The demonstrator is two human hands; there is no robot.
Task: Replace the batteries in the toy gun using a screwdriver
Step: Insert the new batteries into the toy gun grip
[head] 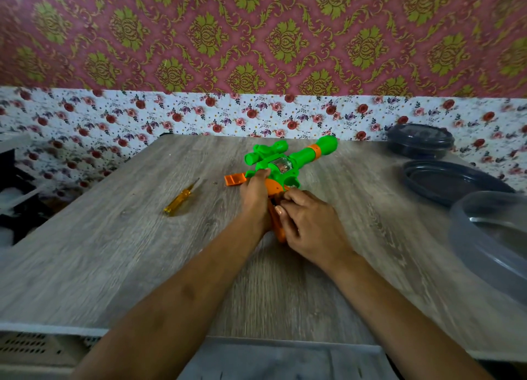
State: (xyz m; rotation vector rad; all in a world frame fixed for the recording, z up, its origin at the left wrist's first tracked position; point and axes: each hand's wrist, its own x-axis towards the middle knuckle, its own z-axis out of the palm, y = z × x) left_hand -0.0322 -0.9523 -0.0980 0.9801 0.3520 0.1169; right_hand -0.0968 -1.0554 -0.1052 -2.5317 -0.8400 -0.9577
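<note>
A green toy gun (296,158) with an orange grip lies on the wooden table (142,251), its muzzle pointing to the far right. My left hand (254,197) grips the gun's rear body and the top of the grip. My right hand (308,222) has its fingers curled on the orange grip (277,231), at the dark opening in it; what the fingertips pinch is hidden. The orange battery cover (234,179) lies loose just left of the gun. A yellow-handled screwdriver (181,197) lies on the table further left, apart from both hands.
Two dark round lids or plates (445,180) (419,140) sit at the far right. A clear plastic container (490,237) stands at the right edge. A black and white object (17,185) is off the table's left side. The wall rises behind the table.
</note>
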